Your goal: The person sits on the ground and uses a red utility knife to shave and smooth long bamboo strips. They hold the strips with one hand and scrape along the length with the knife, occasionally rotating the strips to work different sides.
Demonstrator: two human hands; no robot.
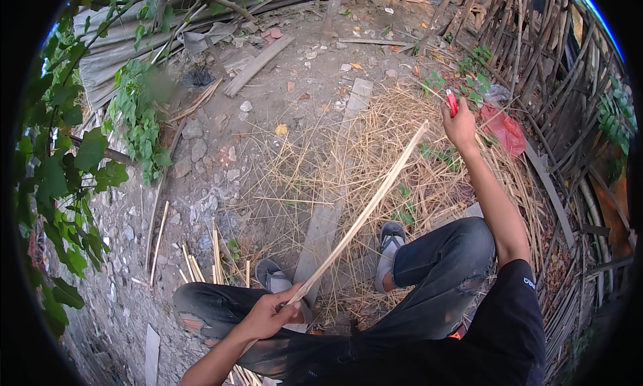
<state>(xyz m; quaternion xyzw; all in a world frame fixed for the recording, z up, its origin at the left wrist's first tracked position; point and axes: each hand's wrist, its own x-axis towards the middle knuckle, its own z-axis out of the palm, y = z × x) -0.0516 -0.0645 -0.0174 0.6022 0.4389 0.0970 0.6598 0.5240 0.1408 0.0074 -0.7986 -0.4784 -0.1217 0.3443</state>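
My left hand is closed around the near end of a long, pale bamboo strip. The strip slants up and away to the right, over the ground between my feet. Farther out to the right, my right hand grips a red utility knife, apart from the strip's far end. Its blade is too small to make out clearly. Thin straw-coloured shavings lie in a heap below and around my right hand. More cut bamboo strips stick out beside my left knee.
A wooden plank runs along the ground between my feet. A red plastic bag lies by the stick fence on the right. Leafy vines hang at the left, near scattered stones. Another board lies farther off.
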